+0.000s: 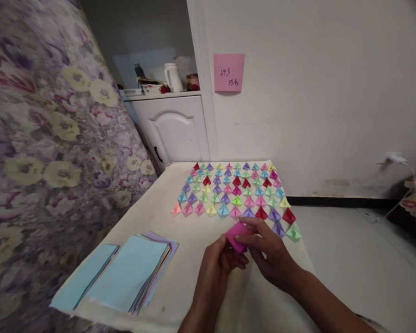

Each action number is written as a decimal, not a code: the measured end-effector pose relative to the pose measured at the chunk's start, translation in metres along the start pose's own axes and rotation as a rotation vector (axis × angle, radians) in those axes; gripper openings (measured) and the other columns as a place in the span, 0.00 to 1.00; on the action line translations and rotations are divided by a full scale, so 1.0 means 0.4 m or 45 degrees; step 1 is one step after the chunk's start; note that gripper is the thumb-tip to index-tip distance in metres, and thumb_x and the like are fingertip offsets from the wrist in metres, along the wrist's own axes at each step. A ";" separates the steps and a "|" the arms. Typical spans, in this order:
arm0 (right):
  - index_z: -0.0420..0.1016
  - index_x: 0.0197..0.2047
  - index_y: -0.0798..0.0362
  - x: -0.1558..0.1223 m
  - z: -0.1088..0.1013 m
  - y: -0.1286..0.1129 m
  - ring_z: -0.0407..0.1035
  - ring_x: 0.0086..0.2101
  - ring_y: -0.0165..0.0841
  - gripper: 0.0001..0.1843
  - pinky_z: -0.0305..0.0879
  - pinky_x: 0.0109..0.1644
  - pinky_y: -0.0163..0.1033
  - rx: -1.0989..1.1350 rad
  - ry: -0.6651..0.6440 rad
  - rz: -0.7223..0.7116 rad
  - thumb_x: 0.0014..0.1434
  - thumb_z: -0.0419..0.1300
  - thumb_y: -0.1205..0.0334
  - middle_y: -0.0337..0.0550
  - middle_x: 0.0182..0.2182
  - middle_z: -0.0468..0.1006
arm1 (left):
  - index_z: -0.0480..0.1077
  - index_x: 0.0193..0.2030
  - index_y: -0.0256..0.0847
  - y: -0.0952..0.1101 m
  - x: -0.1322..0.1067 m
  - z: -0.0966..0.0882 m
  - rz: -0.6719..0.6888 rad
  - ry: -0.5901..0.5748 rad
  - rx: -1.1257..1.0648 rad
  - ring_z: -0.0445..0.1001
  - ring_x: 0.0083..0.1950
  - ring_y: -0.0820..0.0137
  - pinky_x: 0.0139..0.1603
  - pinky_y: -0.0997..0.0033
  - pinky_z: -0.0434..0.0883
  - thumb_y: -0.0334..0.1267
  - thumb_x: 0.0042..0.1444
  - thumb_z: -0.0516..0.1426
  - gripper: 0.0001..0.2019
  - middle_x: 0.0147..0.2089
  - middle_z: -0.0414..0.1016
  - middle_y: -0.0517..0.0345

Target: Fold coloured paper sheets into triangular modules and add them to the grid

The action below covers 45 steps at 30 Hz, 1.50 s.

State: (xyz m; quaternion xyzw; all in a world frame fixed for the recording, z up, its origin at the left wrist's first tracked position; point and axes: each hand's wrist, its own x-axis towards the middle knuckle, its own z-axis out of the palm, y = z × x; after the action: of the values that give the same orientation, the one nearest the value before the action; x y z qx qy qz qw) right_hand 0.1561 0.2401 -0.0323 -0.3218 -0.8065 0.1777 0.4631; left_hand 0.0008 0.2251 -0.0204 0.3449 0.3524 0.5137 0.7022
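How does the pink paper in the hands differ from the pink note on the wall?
The paper is deep pink; the note is paler. The paper is folded, between the left hand and the right hand; the note looks unfolded, on the wall. The note bears handwriting; the paper shows none. Both are pink.

Table (152, 203) carries rows of folded papers (236, 200) at 11 to 2 o'clock, two paper stacks (131, 268) toward 8.
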 end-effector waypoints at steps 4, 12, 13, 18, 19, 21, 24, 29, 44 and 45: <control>0.72 0.48 0.47 -0.002 0.003 -0.003 0.61 0.52 0.38 0.22 0.62 0.52 0.45 0.063 0.017 0.046 0.56 0.49 0.77 0.48 0.55 0.60 | 0.73 0.32 0.31 -0.003 0.003 0.001 -0.017 0.049 0.154 0.68 0.24 0.74 0.27 0.75 0.64 0.42 0.53 0.58 0.12 0.22 0.72 0.55; 0.70 0.49 0.48 0.011 -0.008 -0.011 0.64 0.49 0.39 0.15 0.64 0.48 0.44 0.308 0.127 0.364 0.58 0.54 0.65 0.48 0.51 0.66 | 0.74 0.32 0.32 -0.004 0.007 0.004 -0.023 0.183 0.266 0.69 0.23 0.74 0.27 0.76 0.65 0.39 0.48 0.61 0.10 0.21 0.73 0.56; 0.68 0.50 0.48 0.013 -0.007 -0.010 0.66 0.46 0.38 0.16 0.66 0.46 0.43 0.353 0.156 0.469 0.57 0.55 0.63 0.47 0.48 0.69 | 0.74 0.31 0.32 -0.004 0.008 0.004 -0.020 0.198 0.283 0.69 0.23 0.74 0.26 0.76 0.65 0.39 0.48 0.61 0.10 0.21 0.73 0.56; 0.67 0.45 0.52 0.021 0.008 -0.008 0.71 0.34 0.34 0.15 0.67 0.38 0.39 0.597 0.127 0.808 0.53 0.60 0.63 0.42 0.33 0.76 | 0.74 0.32 0.33 -0.013 0.015 0.001 -0.036 0.209 0.331 0.70 0.22 0.73 0.25 0.76 0.65 0.40 0.46 0.62 0.10 0.20 0.73 0.56; 0.67 0.44 0.52 0.023 0.010 -0.009 0.71 0.33 0.33 0.14 0.66 0.37 0.38 0.639 0.109 0.824 0.53 0.60 0.64 0.41 0.33 0.76 | 0.74 0.31 0.33 -0.015 0.017 -0.001 -0.044 0.209 0.334 0.69 0.22 0.73 0.25 0.76 0.65 0.40 0.46 0.62 0.11 0.20 0.73 0.57; 0.67 0.42 0.53 0.027 0.012 -0.012 0.70 0.31 0.32 0.13 0.66 0.36 0.37 0.671 0.093 0.842 0.52 0.60 0.65 0.40 0.31 0.76 | 0.74 0.31 0.34 -0.020 0.021 -0.005 -0.051 0.206 0.335 0.69 0.21 0.73 0.24 0.76 0.65 0.41 0.45 0.62 0.11 0.20 0.73 0.57; 0.67 0.43 0.52 0.031 0.011 -0.014 0.69 0.29 0.30 0.14 0.65 0.35 0.36 0.595 0.116 0.846 0.51 0.60 0.66 0.37 0.28 0.74 | 0.73 0.33 0.34 -0.026 0.024 -0.010 -0.043 0.185 0.329 0.69 0.22 0.73 0.25 0.75 0.65 0.42 0.47 0.62 0.12 0.21 0.73 0.57; 0.67 0.45 0.52 0.030 0.010 -0.012 0.68 0.29 0.30 0.16 0.64 0.35 0.36 0.568 0.115 0.848 0.51 0.60 0.67 0.36 0.27 0.73 | 0.73 0.34 0.35 -0.033 0.023 -0.009 -0.002 0.169 0.309 0.70 0.26 0.73 0.27 0.76 0.66 0.40 0.48 0.61 0.10 0.24 0.72 0.58; 0.69 0.27 0.56 0.016 0.008 0.027 0.54 0.18 0.23 0.13 0.46 0.22 0.31 1.027 0.055 1.069 0.51 0.62 0.54 0.33 0.17 0.65 | 0.74 0.31 0.36 -0.035 0.021 -0.005 -0.010 0.128 0.366 0.66 0.29 0.72 0.28 0.76 0.62 0.38 0.46 0.61 0.07 0.28 0.73 0.56; 0.69 0.27 0.56 0.016 0.009 0.026 0.53 0.18 0.22 0.13 0.45 0.21 0.31 1.078 0.045 1.091 0.51 0.62 0.54 0.33 0.17 0.64 | 0.74 0.32 0.36 -0.035 0.022 -0.007 -0.003 0.113 0.359 0.65 0.29 0.73 0.28 0.76 0.62 0.38 0.46 0.61 0.07 0.27 0.72 0.57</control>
State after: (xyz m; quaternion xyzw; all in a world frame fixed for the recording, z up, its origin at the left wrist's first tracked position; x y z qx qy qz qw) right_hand 0.1544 0.2521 -0.0361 -0.4088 -0.4563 0.6488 0.4513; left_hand 0.0073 0.2307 -0.0349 0.4166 0.4520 0.4731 0.6311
